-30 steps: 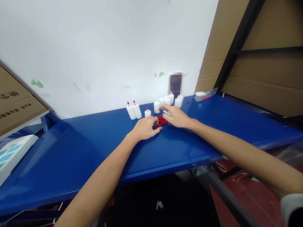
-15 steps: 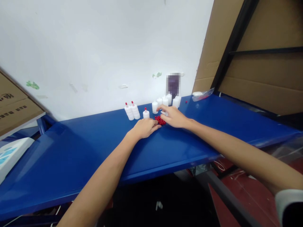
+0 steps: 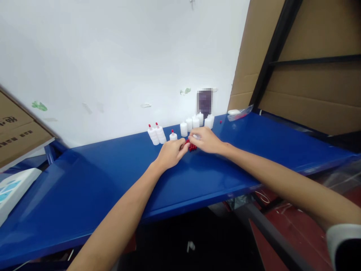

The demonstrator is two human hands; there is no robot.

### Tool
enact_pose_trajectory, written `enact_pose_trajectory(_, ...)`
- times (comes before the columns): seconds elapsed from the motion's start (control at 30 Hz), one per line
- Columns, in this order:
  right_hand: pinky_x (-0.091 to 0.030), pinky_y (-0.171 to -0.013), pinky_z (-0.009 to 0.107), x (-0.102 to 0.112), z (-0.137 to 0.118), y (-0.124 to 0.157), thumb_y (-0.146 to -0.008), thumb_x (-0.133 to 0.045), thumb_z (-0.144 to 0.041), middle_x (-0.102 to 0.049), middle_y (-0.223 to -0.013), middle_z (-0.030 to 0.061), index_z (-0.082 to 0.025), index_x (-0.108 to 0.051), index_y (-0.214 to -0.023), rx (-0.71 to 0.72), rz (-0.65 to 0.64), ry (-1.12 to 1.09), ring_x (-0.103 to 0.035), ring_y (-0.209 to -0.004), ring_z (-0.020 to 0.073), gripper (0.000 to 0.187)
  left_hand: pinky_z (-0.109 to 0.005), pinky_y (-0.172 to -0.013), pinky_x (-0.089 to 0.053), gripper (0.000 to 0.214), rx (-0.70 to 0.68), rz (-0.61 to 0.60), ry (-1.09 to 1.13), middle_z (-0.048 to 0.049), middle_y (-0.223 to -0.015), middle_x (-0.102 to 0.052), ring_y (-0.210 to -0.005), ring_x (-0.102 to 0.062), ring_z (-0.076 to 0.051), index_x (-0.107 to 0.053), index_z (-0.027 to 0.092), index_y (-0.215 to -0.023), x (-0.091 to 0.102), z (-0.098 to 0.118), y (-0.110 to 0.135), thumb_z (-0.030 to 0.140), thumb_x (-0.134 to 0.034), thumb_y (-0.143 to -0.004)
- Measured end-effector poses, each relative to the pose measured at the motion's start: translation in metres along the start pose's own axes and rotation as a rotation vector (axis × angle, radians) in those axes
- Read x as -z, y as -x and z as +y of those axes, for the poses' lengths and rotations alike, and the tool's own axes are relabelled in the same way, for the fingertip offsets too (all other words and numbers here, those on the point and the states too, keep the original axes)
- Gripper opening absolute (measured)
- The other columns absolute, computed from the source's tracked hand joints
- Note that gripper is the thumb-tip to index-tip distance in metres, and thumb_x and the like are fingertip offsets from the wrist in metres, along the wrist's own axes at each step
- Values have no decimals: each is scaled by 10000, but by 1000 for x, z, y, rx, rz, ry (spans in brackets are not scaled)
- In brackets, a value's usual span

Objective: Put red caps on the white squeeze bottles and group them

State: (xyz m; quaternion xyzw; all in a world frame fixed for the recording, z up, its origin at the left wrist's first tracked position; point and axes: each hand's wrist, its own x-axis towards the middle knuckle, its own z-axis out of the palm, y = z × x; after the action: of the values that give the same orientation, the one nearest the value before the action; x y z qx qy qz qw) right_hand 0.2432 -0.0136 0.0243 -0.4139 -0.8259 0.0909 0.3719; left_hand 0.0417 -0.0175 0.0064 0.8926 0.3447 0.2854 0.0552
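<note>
My left hand (image 3: 170, 152) rests on the blue table (image 3: 113, 177) with its fingertips pinched on a small red cap at the edge of a pile of red caps (image 3: 192, 147). Just right of the pile, my right hand (image 3: 207, 140) is curled round a small white bottle (image 3: 195, 136), most of which its fingers hide. The two hands nearly touch above the pile. Three white bottles with red caps (image 3: 156, 134) stand to the left by the wall. Behind my right hand stand several uncapped white bottles (image 3: 196, 121).
A cardboard box (image 3: 17, 128) and a white device with blue keys (image 3: 12, 186) sit at the left. Cardboard sheets on a black frame (image 3: 282, 41) lean at the right. Near them lie a clear plastic bag (image 3: 239, 112) and a lone red cap (image 3: 220, 122).
My left hand has lifted its fingers from flat on the table into a pinch at the caps. My right hand has curled in toward it. The camera has shifted slightly.
</note>
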Motion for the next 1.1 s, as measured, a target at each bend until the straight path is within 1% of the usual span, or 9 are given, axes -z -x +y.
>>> enact_pose_trajectory(0.1,-373,-712,299,-1,1,-2,-880,-499,-291,-617,-775,56,-175,-598,-708,75,15,3,-537,-742,178,230,-260,-558,-300,359,-2,71,41,22,-607,-503,-532,-427,-110,-457,192,-720,0,2,0,375,-417,-1027)
enact_pose_trajectory(0.23,-366,-699,293,0,-1,-1,-896,-498,-322,-636,-761,51,-178,-616,-769,87,-82,9,-542,-726,177,225,-254,-548,-306,362,-16,122,56,18,-630,-532,-527,-442,-105,-456,195,-750,0,3,1,403,-392,-1039)
enact_pose_trajectory(0.3,-332,-641,283,0,-3,1,-877,-523,-326,-637,-698,39,-181,-613,-745,48,-111,28,-527,-660,163,216,-255,-539,-299,357,-17,110,46,19,-626,-533,-516,-440,-107,-457,197,-759,0,3,1,405,-386,-1040)
enact_pose_trajectory(0.4,-283,-588,283,-2,-5,3,-838,-562,-345,-625,-639,30,-185,-598,-713,19,-88,92,-494,-583,146,206,-255,-536,-297,347,-19,105,40,22,-614,-522,-505,-434,-109,-456,199,-768,0,4,1,404,-386,-1039)
enact_pose_trajectory(0.53,-254,-570,287,-4,-4,4,-805,-583,-355,-597,-609,25,-196,-568,-684,51,-97,179,-463,-558,142,200,-252,-545,-309,346,-39,111,20,19,-615,-525,-518,-451,-115,-474,197,-787,0,5,1,409,-379,-1044)
enact_pose_trajectory(0.7,-251,-575,286,-4,-9,6,-792,-578,-308,-656,-688,39,-198,-577,-720,122,-165,197,-505,-597,148,132,-245,-578,-347,319,-111,50,-4,-2,-679,-604,-569,-520,-123,-563,187,-870,0,4,2,384,-389,-1051)
enact_pose_trajectory(0.83,-262,-581,282,1,-14,8,-745,-589,-279,-670,-707,34,-194,-593,-754,156,-203,184,-522,-618,156,86,-238,-588,-364,306,-120,32,-10,-14,-720,-653,-589,-560,-125,-607,179,-948,0,3,2,362,-387,-1057)
enact_pose_trajectory(0.97,-284,-595,282,6,-10,7,-793,-550,-333,-644,-690,32,-181,-588,-761,230,-260,71,-508,-607,152,160,-240,-560,-344,344,-157,51,-60,-16,-704,-655,-561,-551,-123,-609,170,-919,1,3,1,376,-373,-1061)
enact_pose_trajectory(1.1,-278,-594,285,5,-4,6,-941,-441,-456,-578,-632,22,-173,-548,-703,262,-265,-18,-463,-573,131,385,-245,-541,-329,333,-243,28,-167,-22,-696,-655,-558,-557,-136,-607,165,-908,4,0,1,365,-380,-1046)
